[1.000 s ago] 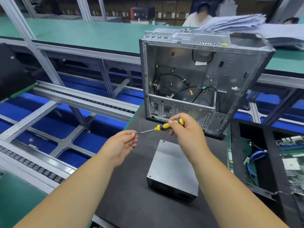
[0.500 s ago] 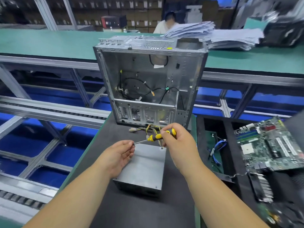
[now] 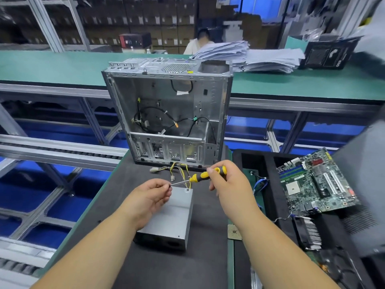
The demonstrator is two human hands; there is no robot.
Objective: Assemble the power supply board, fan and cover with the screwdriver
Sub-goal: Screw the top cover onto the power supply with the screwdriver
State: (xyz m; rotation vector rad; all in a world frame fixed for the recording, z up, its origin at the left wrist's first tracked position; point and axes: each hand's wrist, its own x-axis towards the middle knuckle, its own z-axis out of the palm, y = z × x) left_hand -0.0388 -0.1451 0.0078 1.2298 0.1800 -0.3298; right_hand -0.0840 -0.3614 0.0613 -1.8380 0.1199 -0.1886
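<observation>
An open metal computer case (image 3: 166, 113) stands upright on the black mat (image 3: 162, 265), loose cables inside. In front of it lies the grey power supply box (image 3: 173, 217) with yellow wires (image 3: 177, 171) at its far end. My right hand (image 3: 227, 184) grips the yellow and black handle of the screwdriver (image 3: 200, 177). My left hand (image 3: 148, 199) pinches the metal tip of its shaft, held above the power supply. A green motherboard (image 3: 316, 182) lies tilted on the black tray at the right. A black fan with heatsink (image 3: 308, 232) sits below it.
A small square chip (image 3: 234, 232) lies on the mat's right edge. Paper stacks (image 3: 250, 57) and a seated person (image 3: 200, 43) are behind the green bench. Conveyor rails (image 3: 58, 151) run at left. A grey panel (image 3: 366, 184) leans at the far right.
The view has swung right and closer, bringing the motherboard tray into sight. My left hand came up to the screwdriver and now pinches its tip; the right hand keeps the handle.
</observation>
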